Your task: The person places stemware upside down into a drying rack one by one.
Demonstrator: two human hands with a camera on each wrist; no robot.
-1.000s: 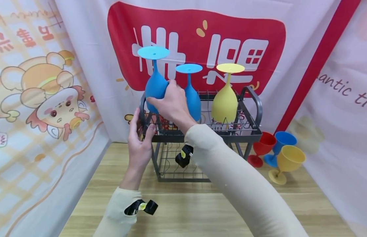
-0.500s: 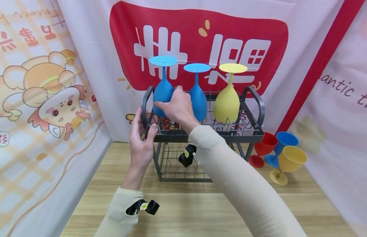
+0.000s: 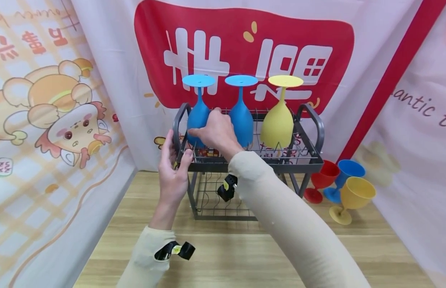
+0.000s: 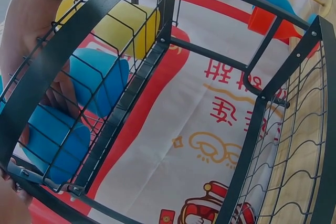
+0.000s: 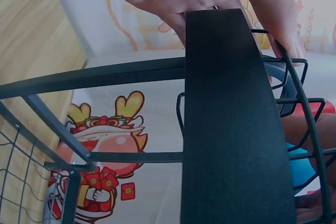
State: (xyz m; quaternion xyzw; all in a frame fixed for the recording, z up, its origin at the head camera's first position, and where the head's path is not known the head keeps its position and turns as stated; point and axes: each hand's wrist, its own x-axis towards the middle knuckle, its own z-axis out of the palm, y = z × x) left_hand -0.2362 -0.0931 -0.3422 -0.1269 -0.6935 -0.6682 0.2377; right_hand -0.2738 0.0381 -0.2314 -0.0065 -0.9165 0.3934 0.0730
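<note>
A dark metal two-tier rack (image 3: 251, 167) stands on the floor. Three goblets sit upside down on its top tier: a blue one (image 3: 198, 116) at the left, another blue goblet (image 3: 241, 122) in the middle and a yellow goblet (image 3: 277, 126) at the right. My right hand (image 3: 217, 130) grips the bowl of the left blue goblet, thumb on its near side; its other fingers are mostly hidden behind the bowl. My left hand (image 3: 174, 172) holds the rack's left front corner, thumb in front. From below, the left wrist view shows the left blue goblet's bowl (image 4: 59, 142) behind the wires.
Right of the rack, a red goblet (image 3: 323, 176), a blue goblet (image 3: 349, 174) and a yellow goblet (image 3: 357, 194) stand upright on the wood-look surface (image 3: 223, 256). Printed cloth hangs behind and on both sides. The rack's side handle (image 3: 316, 128) rises at the right.
My right hand has lowered the left blue goblet and shifted it slightly right, so its foot is now level with the other two. The left hand has kept its place on the rack.
</note>
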